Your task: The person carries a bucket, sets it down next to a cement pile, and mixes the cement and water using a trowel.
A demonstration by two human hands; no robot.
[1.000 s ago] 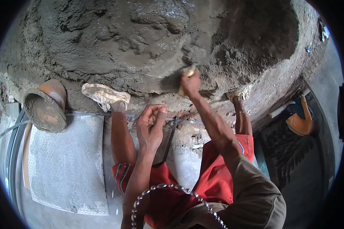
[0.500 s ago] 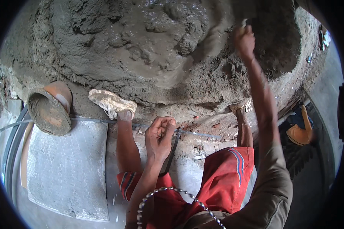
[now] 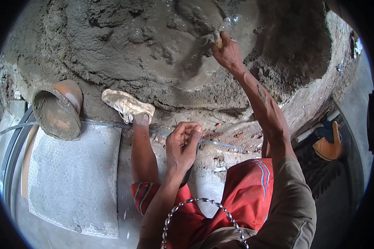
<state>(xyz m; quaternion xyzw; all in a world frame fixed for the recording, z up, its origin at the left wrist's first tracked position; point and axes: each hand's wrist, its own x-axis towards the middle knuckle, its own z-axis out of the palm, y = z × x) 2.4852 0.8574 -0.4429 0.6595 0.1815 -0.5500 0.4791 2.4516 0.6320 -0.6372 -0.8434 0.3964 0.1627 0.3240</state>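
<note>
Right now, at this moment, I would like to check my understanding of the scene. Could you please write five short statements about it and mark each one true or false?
1. The right hand grips a handle. True.
2. The left hand is pushed into the wet grey mix. False: it is apart from the mix, with its fingers curled.
3. The bucket is on the right side of the picture. False: it is on the left side.
4. The shorts are red. True.
5. The left shoe is perfectly clean. False: it is stained with dirt.
</note>
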